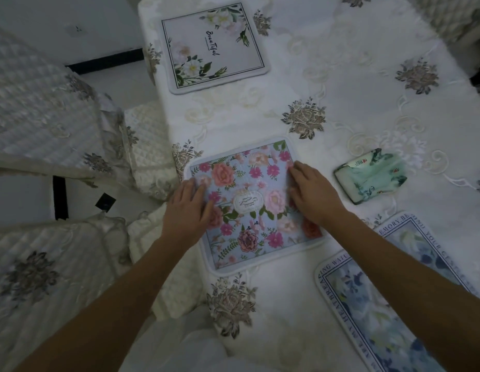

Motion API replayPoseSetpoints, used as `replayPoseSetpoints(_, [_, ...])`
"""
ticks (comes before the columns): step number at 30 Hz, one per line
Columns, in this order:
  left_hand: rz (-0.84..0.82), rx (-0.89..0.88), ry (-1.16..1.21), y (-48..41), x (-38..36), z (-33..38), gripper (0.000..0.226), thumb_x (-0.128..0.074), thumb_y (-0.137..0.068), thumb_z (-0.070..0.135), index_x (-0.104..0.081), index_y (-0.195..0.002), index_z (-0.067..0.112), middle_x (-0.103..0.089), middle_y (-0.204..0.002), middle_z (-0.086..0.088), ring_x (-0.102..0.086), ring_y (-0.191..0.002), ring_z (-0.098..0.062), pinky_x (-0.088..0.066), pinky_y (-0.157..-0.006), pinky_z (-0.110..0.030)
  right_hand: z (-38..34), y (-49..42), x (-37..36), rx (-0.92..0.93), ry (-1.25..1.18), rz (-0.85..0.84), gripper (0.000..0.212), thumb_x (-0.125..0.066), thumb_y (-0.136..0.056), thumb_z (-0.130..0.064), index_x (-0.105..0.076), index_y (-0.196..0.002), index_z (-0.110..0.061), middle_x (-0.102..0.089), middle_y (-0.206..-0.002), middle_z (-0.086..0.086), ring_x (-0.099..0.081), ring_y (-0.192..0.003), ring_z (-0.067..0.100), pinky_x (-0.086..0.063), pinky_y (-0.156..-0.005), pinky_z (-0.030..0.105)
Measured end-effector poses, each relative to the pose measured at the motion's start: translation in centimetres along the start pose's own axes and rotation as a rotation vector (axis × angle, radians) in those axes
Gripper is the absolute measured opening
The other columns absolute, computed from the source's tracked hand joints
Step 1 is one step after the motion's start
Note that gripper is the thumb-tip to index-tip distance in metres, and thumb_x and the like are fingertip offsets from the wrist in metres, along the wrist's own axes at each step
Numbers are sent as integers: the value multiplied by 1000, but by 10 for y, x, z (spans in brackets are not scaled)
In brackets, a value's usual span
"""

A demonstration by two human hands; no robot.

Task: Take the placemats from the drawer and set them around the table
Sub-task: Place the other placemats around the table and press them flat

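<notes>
**A:** What's nearest?

**B:** A blue lettered placemat [367, 318] lies flat at the near right corner of the table [354, 84]. Just beyond it, by the left edge, is the floral placemat [249, 210], with both hands on it.

**A:** Gripping it?

**B:** No. The left hand [190, 208] lies flat on its left border with the fingers close together. The right hand [311, 194] presses its right side with the fingers straight, nothing pinched.

**A:** So which step?

**B:** I'd say squaring this mat at its seat. The next move likely calls for lifting both palms straight off without dragging it.

**A:** Any containers?

**B:** A green printed packet [370, 175] sits right of the floral mat, apart from it. I cannot tell what it holds. The drawer is out of view.

**A:** And farthest?

**B:** A white flowered placemat [214, 47] on the far left, flat.
</notes>
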State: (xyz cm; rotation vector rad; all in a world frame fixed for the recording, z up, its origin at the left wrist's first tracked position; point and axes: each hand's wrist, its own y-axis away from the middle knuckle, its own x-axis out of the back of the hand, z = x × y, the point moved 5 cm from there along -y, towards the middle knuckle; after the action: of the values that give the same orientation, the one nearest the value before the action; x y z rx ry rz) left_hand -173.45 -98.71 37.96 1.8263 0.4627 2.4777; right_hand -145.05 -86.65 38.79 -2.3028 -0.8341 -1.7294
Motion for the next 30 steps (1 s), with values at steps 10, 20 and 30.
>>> replayPoseSetpoints(10, [-7,-72,37,123,-37,45,66,-24,-102,53,-52,-143,10,-45,-152,-16,-40,-141,-33,-34,-114,-47,-21,160,-49,-219,-105,6,64,-51,-98,-24,-26,-155,-7,-20,-163,10,-18,-150,29,-20,-123,44])
replayPoseSetpoints(20, [-145,-300,-91,117,-16,36,73,-18,-97,66,-59,-131,15,-58,-134,-13,-54,-123,-33,-47,-100,-45,-54,184,-35,-415,-107,-14,50,-41,-101,-32,-39,-145,-9,-42,-149,13,-40,-135,30,-34,-111,40])
replayPoseSetpoints(30, [-98,-814,-173,152,-4,93,59,-27,-99,52,-59,-132,14,-64,-130,-6,-58,-119,-28,-46,-100,-46,-130,326,-55,-766,-215,431,45,-50,-93,-31,-60,-131,-10,-65,-127,8,-57,-119,29,-47,-98,43])
